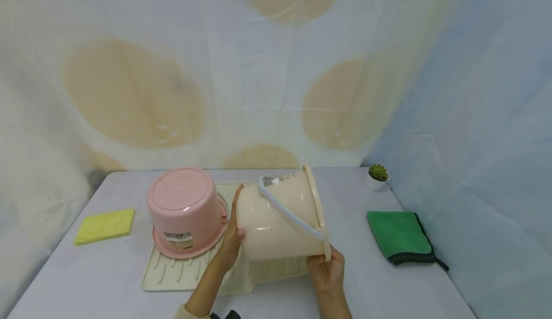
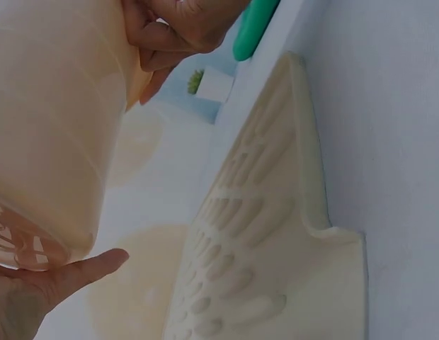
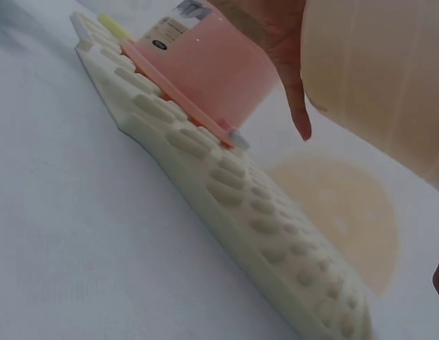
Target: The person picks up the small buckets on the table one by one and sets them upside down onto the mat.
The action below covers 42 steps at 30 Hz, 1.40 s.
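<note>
A cream bucket is tipped on its side above the drying mat, its base to the left and its rim to the right. Its pale blue handle slants across the side. Against the base lies my left hand, fingers straight and thumb near the lower edge. My right hand grips the rim from below, fingers curled at its edge. To the left, a pink bucket stands upside down on the mat, with a label on its front.
A yellow sponge lies at the table's left side. On the right are a folded green cloth with dark edging and a small potted succulent near the back corner. A patterned curtain hangs behind the table.
</note>
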Available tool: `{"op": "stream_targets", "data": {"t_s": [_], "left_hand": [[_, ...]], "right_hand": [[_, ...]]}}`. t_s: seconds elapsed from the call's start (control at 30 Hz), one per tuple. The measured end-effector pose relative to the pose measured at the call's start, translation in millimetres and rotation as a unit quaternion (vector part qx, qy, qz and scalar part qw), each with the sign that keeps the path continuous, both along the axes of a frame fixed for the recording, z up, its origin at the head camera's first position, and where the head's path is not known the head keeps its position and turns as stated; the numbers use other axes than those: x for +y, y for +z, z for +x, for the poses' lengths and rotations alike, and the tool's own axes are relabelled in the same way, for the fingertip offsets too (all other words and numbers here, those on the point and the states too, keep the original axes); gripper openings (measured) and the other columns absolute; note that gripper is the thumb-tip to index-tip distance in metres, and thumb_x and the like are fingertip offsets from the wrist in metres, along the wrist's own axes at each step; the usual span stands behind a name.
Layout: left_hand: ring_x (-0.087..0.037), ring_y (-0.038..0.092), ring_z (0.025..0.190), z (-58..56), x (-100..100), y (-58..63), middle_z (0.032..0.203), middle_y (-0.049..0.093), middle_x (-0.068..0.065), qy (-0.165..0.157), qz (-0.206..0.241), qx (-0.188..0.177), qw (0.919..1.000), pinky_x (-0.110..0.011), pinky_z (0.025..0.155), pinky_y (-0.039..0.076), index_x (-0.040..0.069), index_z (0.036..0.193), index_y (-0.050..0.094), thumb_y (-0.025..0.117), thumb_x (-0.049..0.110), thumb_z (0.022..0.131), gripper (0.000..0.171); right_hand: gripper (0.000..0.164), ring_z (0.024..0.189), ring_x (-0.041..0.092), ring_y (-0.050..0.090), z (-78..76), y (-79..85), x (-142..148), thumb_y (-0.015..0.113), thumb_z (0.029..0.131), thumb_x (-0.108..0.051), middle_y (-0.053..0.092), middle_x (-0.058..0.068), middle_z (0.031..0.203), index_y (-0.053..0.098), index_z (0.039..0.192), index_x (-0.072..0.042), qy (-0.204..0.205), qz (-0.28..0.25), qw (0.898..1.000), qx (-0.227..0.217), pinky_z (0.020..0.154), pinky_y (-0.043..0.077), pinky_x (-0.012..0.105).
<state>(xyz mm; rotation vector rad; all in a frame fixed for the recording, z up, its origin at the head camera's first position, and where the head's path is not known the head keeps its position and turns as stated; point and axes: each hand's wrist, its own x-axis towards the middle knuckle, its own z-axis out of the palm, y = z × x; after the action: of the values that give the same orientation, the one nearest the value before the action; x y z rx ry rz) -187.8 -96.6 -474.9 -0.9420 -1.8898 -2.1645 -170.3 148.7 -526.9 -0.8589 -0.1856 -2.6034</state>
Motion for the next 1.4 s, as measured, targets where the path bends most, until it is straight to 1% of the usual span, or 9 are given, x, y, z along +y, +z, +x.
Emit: {"op": "stream_targets", "data": {"t_s": [0.23, 0.47, 0.6, 0.7, 0.87, 1.03, 1.17, 1.3, 1.4], "left_hand": [[-0.015, 0.028, 0.140, 3.1, 0.6, 2.0, 0.164, 0.010, -0.006, -0.006, 0.022, -0.026, 0.9994, -0.027, 0.108, 0.032, 0.033, 0.159, -0.007, 0.048, 0.066, 0.092, 0.093], [-0.017, 0.050, 0.118, 7.6, 3.8, 11.7, 0.145, 0.037, -0.006, 0.000, 0.082, -0.051, 0.9954, -0.035, 0.092, 0.050, 0.029, 0.160, 0.005, 0.062, 0.046, 0.089, 0.093], [-0.017, 0.051, 0.117, 7.4, 3.2, 21.4, 0.145, 0.037, -0.006, 0.010, 0.089, -0.046, 0.9949, -0.037, 0.089, 0.053, 0.027, 0.160, 0.009, 0.067, 0.035, 0.085, 0.096], [-0.021, 0.052, 0.119, 7.6, 0.9, 32.5, 0.150, 0.034, -0.007, 0.062, 0.056, -0.036, 0.9959, -0.038, 0.082, 0.056, 0.028, 0.160, 0.013, 0.072, 0.030, 0.079, 0.100], [-0.031, 0.040, 0.133, 11.0, -2.2, 53.9, 0.159, 0.029, -0.007, 0.191, -0.029, 0.005, 0.9812, -0.050, 0.080, 0.052, 0.028, 0.158, 0.022, 0.077, 0.028, 0.067, 0.107], [-0.027, 0.032, 0.137, 15.1, -6.7, 70.1, 0.156, 0.027, -0.004, 0.240, -0.052, 0.034, 0.9688, -0.058, 0.099, 0.039, 0.026, 0.157, 0.026, 0.086, 0.022, 0.061, 0.113], [-0.024, 0.033, 0.133, 18.4, -10.6, 78.4, 0.150, 0.027, -0.005, 0.264, -0.064, 0.051, 0.9612, -0.051, 0.101, 0.040, 0.023, 0.157, 0.027, 0.088, 0.014, 0.059, 0.116], [-0.030, 0.035, 0.134, 22.9, -12.9, 84.1, 0.151, 0.026, -0.012, 0.327, -0.119, 0.056, 0.9360, -0.057, 0.101, 0.039, 0.029, 0.157, 0.028, 0.090, 0.024, 0.059, 0.116], [-0.037, 0.039, 0.134, 25.7, -13.4, 86.7, 0.153, 0.027, -0.014, 0.380, -0.174, 0.054, 0.9067, -0.062, 0.096, 0.044, 0.034, 0.156, 0.029, 0.091, 0.037, 0.057, 0.116]], "right_hand": [[0.042, 0.103, 0.026, 0.070, 0.4, -1.3, -4.3, 0.023, 0.103, -0.006, 0.064, 0.022, 0.120, 0.048, 0.133, 0.008, 0.008, -0.012, 1.000, -0.002, 0.085, 0.055, 0.022], [0.037, 0.099, 0.025, 0.070, 0.4, -3.1, -5.9, 0.026, 0.100, -0.003, 0.066, 0.020, 0.114, 0.054, 0.123, 0.007, 0.007, -0.007, 1.000, -0.018, 0.083, 0.056, 0.021], [0.033, 0.094, 0.020, 0.068, 0.9, 0.5, -0.5, 0.027, 0.102, -0.007, 0.066, 0.013, 0.109, 0.054, 0.118, 0.001, -0.025, 0.068, 0.996, -0.044, 0.079, 0.055, 0.020], [0.037, 0.088, 0.016, 0.066, 0.2, 5.1, 10.1, 0.022, 0.105, -0.013, 0.067, 0.006, 0.104, 0.058, 0.114, -0.006, -0.054, 0.201, 0.976, -0.060, 0.076, 0.055, 0.021], [0.048, 0.078, 0.012, 0.070, -5.5, 16.3, 30.8, 0.020, 0.104, -0.009, 0.071, -0.003, 0.103, 0.066, 0.116, -0.019, -0.109, 0.445, 0.889, -0.025, 0.071, 0.058, 0.025], [0.024, 0.071, 0.010, 0.066, -12.5, 32.0, 43.9, 0.050, 0.098, -0.007, 0.064, -0.002, 0.098, 0.062, 0.118, -0.011, -0.215, 0.648, 0.730, 0.019, 0.065, 0.059, 0.032], [0.051, 0.073, 0.010, 0.061, -16.6, 39.4, 50.5, 0.073, 0.087, -0.011, 0.054, 0.007, 0.101, 0.053, 0.133, -0.002, -0.241, 0.755, 0.608, 0.049, 0.066, 0.057, 0.035], [0.075, 0.076, 0.012, 0.053, -19.6, 38.2, 57.0, 0.082, 0.081, -0.018, 0.047, 0.015, 0.103, 0.047, 0.146, -0.006, -0.264, 0.802, 0.519, 0.136, 0.063, 0.052, 0.027], [0.072, 0.073, 0.013, 0.050, -21.6, 33.5, 60.6, 0.085, 0.077, -0.021, 0.048, 0.018, 0.098, 0.054, 0.141, -0.008, -0.297, 0.807, 0.468, 0.202, 0.060, 0.046, 0.023]]}}
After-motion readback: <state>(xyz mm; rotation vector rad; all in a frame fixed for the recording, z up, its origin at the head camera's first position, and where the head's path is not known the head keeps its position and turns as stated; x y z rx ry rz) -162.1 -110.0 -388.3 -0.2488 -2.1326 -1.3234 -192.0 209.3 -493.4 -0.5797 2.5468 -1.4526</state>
